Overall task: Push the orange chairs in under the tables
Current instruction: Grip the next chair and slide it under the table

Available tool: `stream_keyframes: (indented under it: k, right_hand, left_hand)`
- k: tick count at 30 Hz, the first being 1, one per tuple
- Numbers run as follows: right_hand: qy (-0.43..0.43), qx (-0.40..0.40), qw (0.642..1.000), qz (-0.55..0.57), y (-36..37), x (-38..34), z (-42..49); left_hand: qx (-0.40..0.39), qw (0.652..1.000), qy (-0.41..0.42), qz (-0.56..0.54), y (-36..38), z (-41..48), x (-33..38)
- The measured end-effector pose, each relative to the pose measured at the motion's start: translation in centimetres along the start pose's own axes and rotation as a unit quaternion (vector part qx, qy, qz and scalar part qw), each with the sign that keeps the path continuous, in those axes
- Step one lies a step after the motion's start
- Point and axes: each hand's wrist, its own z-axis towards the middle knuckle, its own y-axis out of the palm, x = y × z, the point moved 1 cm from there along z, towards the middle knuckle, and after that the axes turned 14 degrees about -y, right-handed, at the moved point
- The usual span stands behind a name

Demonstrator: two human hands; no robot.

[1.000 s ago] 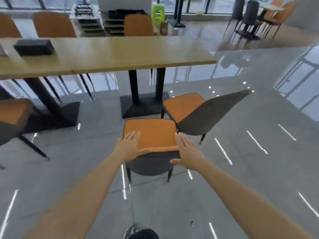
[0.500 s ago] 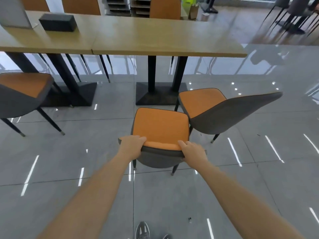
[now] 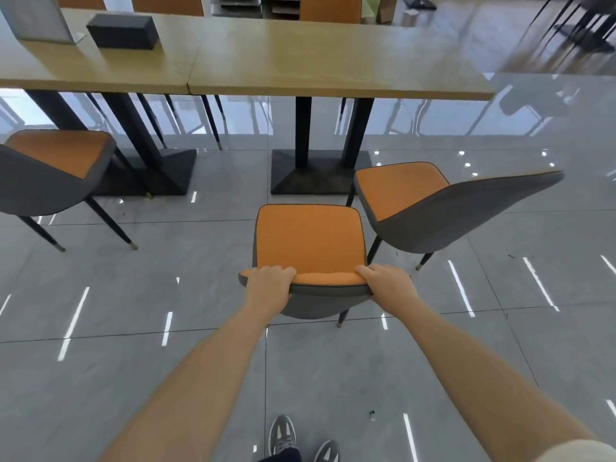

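Gripping the chair (image 3: pixel 308 243) backrest, both hands (image 3: pixel 270 283) apparently curled.

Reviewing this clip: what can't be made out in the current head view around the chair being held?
- Held chair: front legs hidden under its own seat.
- Left hand and right hand: fingertips curl over the backrest, thumbs hidden behind it.
- Left chair: cut off by the frame edge.
- Sign on the table: top cut off, unreadable.

No readable text, labels, brands or numbers appear anywhere. The upright sign stand (image 3: pixel 36 18) on the counter (image 3: pixel 300 55) shows only a blank, blurred face.
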Motion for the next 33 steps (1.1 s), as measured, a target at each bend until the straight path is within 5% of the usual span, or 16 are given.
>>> stream_keyframes:
  k: [19,33]
  right_hand:
    - [-0.001,0.030,0.999,-0.024,-2.1,2.0,9.4]
    - [-0.038,0.022,0.999,-0.022,-6.7,12.3,20.9]
  left_hand:
    - [0.017,0.998,-0.006,-0.056,-0.6,10.3,-4.3]
    - [-0.022,0.998,-0.026,-0.049,-4.2,24.0,-2.6]
